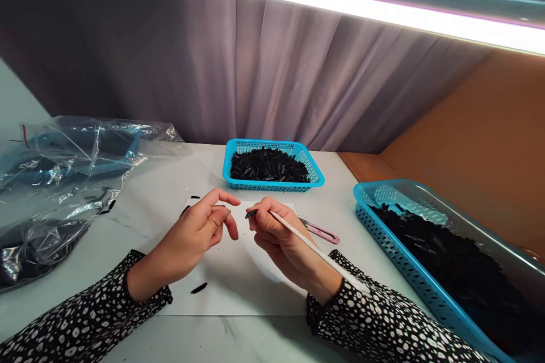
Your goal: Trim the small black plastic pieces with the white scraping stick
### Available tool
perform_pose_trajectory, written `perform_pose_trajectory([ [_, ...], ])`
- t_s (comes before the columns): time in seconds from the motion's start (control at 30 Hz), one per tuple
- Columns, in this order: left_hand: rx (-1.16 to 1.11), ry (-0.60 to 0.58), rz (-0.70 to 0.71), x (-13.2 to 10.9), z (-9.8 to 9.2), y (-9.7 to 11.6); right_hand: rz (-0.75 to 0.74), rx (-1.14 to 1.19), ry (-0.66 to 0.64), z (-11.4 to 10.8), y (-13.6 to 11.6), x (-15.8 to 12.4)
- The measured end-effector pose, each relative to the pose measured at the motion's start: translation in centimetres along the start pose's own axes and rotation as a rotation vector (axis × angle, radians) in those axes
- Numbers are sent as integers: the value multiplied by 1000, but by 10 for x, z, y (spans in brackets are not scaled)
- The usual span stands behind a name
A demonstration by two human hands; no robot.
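Observation:
My right hand (281,232) is closed, pinching a small, narrow black piece (251,214) between thumb and index finger. A thin white stick (315,247) slants from its fingertips back over the wrist. My left hand (198,229) hovers opposite, its fingers bent and apart; a dark bit shows by its thumb, but I cannot tell whether the hand touches it. Beneath both hands lies a white sheet (238,300). One loose black piece (198,288) rests on the sheet near its front edge. Beyond the right hand, pink-handled scissors (321,232) are partly hidden.
A blue basket (315,173) of black pieces stands at the back. On the right is a larger blue basket (395,252), heaped with dark pieces. Clear plastic bags (97,153) cover the left side. A bright tube lamp (340,5) hangs above, before a grey curtain (276,79).

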State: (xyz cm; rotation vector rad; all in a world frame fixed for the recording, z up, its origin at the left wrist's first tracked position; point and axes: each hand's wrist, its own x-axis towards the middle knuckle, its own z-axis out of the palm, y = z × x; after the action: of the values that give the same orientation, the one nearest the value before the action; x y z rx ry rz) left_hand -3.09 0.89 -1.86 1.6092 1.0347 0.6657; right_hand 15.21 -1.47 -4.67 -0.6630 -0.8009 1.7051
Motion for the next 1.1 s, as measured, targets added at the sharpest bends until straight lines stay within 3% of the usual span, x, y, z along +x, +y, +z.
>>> perform_pose_trajectory([
  [0.3,-145,46,44,0,4,3,21,50,11,0,0,3],
  [0.43,-153,45,21,-2,7,4,-14,-71,8,1,4,2],
  [0.63,-191,37,14,-3,8,6,-76,-194,108,4,7,-2],
  [0.93,-198,21,-3,-5,10,17,107,30,51,7,4,-4],
  [1.1,-200,20,-7,-5,10,18,131,103,9,7,5,-4],
])
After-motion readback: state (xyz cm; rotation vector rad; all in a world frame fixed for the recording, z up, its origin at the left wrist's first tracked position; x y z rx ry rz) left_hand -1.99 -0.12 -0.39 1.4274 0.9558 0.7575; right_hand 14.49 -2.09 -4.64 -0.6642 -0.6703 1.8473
